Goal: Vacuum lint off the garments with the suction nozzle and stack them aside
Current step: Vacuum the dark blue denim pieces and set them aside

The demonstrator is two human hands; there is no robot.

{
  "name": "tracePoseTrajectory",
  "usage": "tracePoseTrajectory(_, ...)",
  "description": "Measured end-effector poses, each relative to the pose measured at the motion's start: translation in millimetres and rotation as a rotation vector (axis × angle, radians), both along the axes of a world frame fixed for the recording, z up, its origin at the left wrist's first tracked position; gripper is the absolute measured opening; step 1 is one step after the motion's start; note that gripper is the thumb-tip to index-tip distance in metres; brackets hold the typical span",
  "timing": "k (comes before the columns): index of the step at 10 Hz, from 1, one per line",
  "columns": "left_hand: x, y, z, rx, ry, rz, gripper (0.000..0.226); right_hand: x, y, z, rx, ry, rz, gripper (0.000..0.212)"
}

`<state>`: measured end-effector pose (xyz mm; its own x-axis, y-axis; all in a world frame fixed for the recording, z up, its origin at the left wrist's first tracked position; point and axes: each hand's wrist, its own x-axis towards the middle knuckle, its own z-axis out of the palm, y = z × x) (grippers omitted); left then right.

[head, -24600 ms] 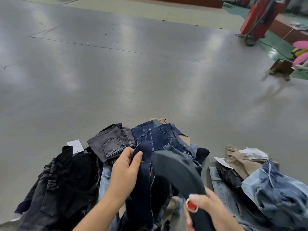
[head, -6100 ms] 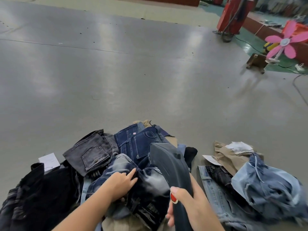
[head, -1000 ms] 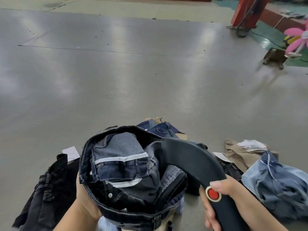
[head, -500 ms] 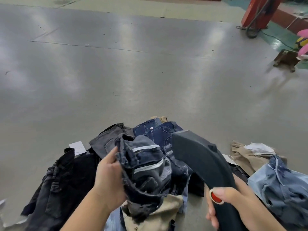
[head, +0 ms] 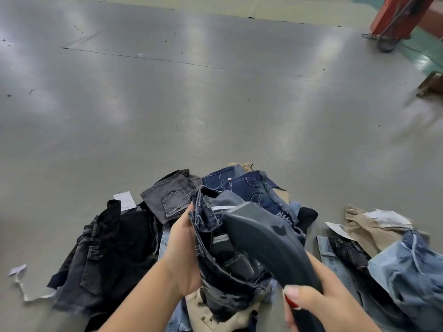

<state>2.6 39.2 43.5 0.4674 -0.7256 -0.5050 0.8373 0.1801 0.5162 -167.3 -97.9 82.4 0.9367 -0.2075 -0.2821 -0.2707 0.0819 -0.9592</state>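
Seen from above, a left hand (head: 182,257) grips a bunched pair of dark blue jeans (head: 215,255), lifted over a heap of denim garments (head: 115,250) on a grey floor (head: 191,104). The right hand (head: 318,298) is wrapped around the handle of a dark grey suction nozzle (head: 268,238), whose head lies against the open waist of the held jeans. A smaller pile (head: 393,259) of light blue and tan garments lies to the right, apart from the heap, with a paper tag (head: 124,200) at the heap's far left edge.
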Motion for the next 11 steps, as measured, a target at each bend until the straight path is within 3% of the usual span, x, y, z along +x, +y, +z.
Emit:
tracePoseTrajectory(1,0.0,3.4,1.8,-0.068,0.011,0.042,0.07,-0.4,-3.6,4.9,0.16,-0.069,-0.134,0.051)
tracePoseTrajectory(2,5.5,7.6,4.4,-0.096,0.046,0.035,0.067,-1.5,-16.0,10.8,0.158,-0.073,-0.216,0.034)
tracePoseTrajectory(3,9.3,8.3,0.7,-0.056,0.001,-0.11,0.07,-7.5,-28.9,13.3,0.107,0.012,-0.131,0.025)
tracePoseTrajectory(4,6.2,8.3,-1.4,0.04,-0.028,-0.233,0.072,-9.7,-30.8,11.3,-0.04,0.086,0.037,0.044)
tracePoseTrajectory(5,3.4,10.9,-1.4,0.177,-0.026,-0.265,0.074,-4.6,-23.2,9.6,-0.114,0.104,0.057,0.054)
tracePoseTrajectory(6,4.4,11.5,-9.8,0.149,-0.12,-0.168,0.054,-0.3,-16.9,10.4,-0.137,0.093,0.051,0.054)
tracePoseTrajectory(7,1.5,-3.3,8.9,0.264,-0.147,-0.083,0.015,3.4,-9.5,15.4,-0.068,0.065,0.096,0.051)
tracePoseTrajectory(8,-19.3,25.8,13.6,0.07,0.01,-0.425,0.068,-0.3,-13.3,17.4,0.034,0.027,0.05,0.043)
tracePoseTrajectory(9,-2.2,14.3,-7.2,0.165,-0.098,-0.36,0.073,-9.9,-28.9,20.0,0.044,0.022,-0.024,0.034)
tracePoseTrajectory(11,5.6,6.8,-8.9,0.173,-0.048,-0.339,0.079,-11.2,-27.4,16.9,-0.197,0.095,0.119,0.06)
